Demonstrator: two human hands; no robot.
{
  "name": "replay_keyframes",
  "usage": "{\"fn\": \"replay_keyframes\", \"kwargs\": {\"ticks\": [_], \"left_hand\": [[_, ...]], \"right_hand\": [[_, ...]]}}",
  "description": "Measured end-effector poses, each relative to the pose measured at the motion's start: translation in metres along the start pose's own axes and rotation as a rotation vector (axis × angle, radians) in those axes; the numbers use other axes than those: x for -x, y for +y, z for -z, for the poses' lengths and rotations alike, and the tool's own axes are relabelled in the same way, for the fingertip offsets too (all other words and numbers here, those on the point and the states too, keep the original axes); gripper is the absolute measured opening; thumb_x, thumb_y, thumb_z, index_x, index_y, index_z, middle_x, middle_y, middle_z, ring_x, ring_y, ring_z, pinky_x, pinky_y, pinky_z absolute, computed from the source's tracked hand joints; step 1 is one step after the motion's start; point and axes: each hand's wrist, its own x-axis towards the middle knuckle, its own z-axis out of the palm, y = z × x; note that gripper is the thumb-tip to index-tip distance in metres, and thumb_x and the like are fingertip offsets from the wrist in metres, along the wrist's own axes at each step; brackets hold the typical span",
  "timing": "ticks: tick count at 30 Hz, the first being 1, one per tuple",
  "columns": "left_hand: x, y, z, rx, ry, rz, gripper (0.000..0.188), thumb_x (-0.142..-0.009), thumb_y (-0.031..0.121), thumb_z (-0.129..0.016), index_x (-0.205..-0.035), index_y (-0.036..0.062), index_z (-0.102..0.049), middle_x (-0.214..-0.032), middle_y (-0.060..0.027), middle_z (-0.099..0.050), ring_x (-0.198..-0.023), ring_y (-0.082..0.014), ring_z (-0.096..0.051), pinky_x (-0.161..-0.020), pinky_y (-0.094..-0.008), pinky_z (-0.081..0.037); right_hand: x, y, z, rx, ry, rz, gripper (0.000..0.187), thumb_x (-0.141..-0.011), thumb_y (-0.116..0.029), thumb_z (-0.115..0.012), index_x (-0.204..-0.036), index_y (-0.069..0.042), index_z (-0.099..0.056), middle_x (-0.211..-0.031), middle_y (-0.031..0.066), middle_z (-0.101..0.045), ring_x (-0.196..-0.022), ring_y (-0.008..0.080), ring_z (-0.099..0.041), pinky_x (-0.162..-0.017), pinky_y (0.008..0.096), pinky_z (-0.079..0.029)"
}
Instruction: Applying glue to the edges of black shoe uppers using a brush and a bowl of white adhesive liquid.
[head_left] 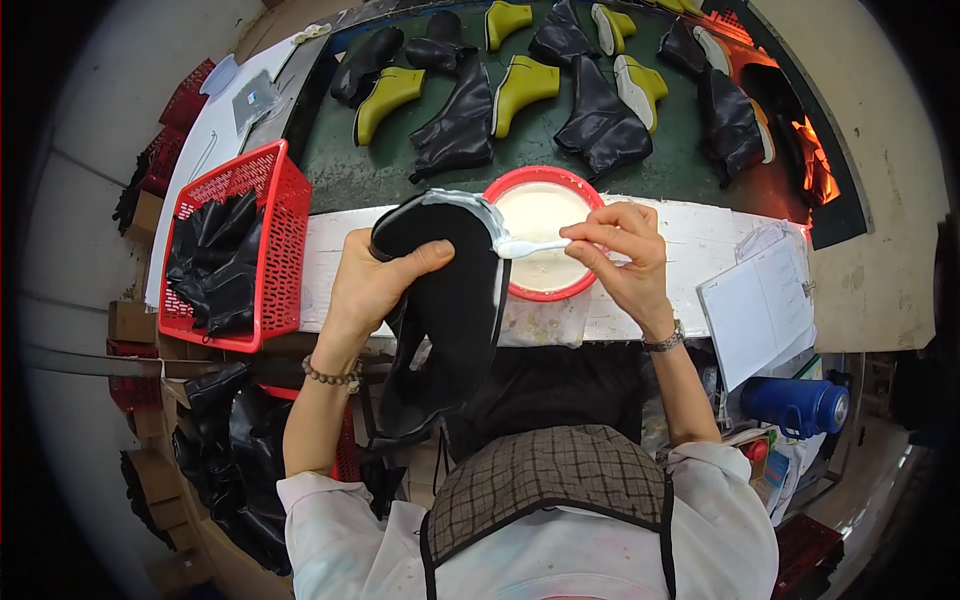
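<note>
My left hand is closed around a black boot upper, thumb pressed on its flat dark underside. The underside faces up, and a wet whitish band runs along its far rim and right edge. Pinched in my right hand is a small white brush, like a toothbrush. Its head touches the coated right edge of the boot upper. Just behind the brush stands a red bowl holding creamy white liquid, probably glue. The boot upper's shaft hangs down toward my lap.
Black boot uppers and yellow-green lasts lie on a green surface beyond the white table. An orange glow shows at its right. A red basket stands left; a clipboard and blue bottle are right.
</note>
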Motion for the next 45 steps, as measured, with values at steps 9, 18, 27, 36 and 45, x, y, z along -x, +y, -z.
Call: {"fn": "replay_keyframes", "kwargs": {"ticks": [9, 18, 27, 36, 45], "left_hand": [[-0.048, -0.035, 0.02, -0.397, 0.396, -0.2, 0.034, -0.087, 0.019, -0.071, -0.107, -0.008, -0.071, -0.09, -0.0186, -0.076, -0.082, -0.0228, -0.072, -0.078, -0.0372, -0.054], [-0.116, -0.073, 0.071, -0.238, 0.386, -0.119, 0.04, -0.089, 0.011, -0.058, -0.124, -0.0072, -0.065, -0.106, -0.0171, -0.073, -0.091, -0.0272, -0.072, -0.082, -0.038, -0.057], [-0.102, -0.007, 0.036, 0.487, 0.186, -0.044, 0.037, -0.097, 0.022, -0.066, -0.119, -0.0081, -0.065, -0.107, -0.0186, -0.07, -0.086, -0.0338, -0.068, -0.078, -0.049, -0.059], [-0.036, -0.031, -0.033, -0.391, -0.021, -0.157, 0.035, -0.091, 0.016, -0.069, -0.118, -0.0067, -0.065, -0.113, -0.0195, -0.069, -0.094, -0.0335, -0.067, -0.087, -0.0459, -0.057], [-0.024, -0.063, -0.078, -0.325, 0.394, -0.773, 0.067, -0.084, -0.003, -0.064, -0.147, -0.0054, -0.041, -0.14, -0.0219, -0.053, -0.121, -0.0329, -0.059, -0.103, -0.0406, -0.05]], "right_hand": [[0.001, 0.009, -0.029, -0.241, -0.075, -0.375, 0.015, -0.089, -0.011, -0.078, -0.104, -0.008, -0.079, -0.091, 0.0011, -0.069, -0.083, 0.01, -0.062, -0.079, 0.0291, -0.048], [0.028, -0.048, -0.119, -0.57, -0.102, -0.242, 0.069, -0.067, -0.031, -0.093, -0.122, -0.003, -0.063, -0.114, 0.0095, -0.059, -0.105, 0.0256, -0.061, -0.092, 0.0375, -0.051], [-0.001, -0.039, -0.091, -0.278, -0.072, -0.038, 0.012, -0.081, -0.01, -0.067, -0.087, -0.001, -0.062, -0.081, 0.0134, -0.059, -0.076, 0.0367, -0.061, -0.064, 0.0459, -0.045], [-0.031, -0.055, -0.056, -0.461, 0.213, -0.072, 0.009, -0.075, -0.004, -0.068, -0.083, -0.001, -0.066, -0.075, 0.0111, -0.058, -0.071, 0.0319, -0.061, -0.06, 0.0411, -0.042], [-0.02, -0.062, -0.06, -0.694, 0.057, -0.109, 0.022, -0.078, -0.004, -0.079, -0.1, -0.002, -0.076, -0.083, 0.0108, -0.07, -0.079, 0.0243, -0.067, -0.068, 0.0358, -0.049]]}}
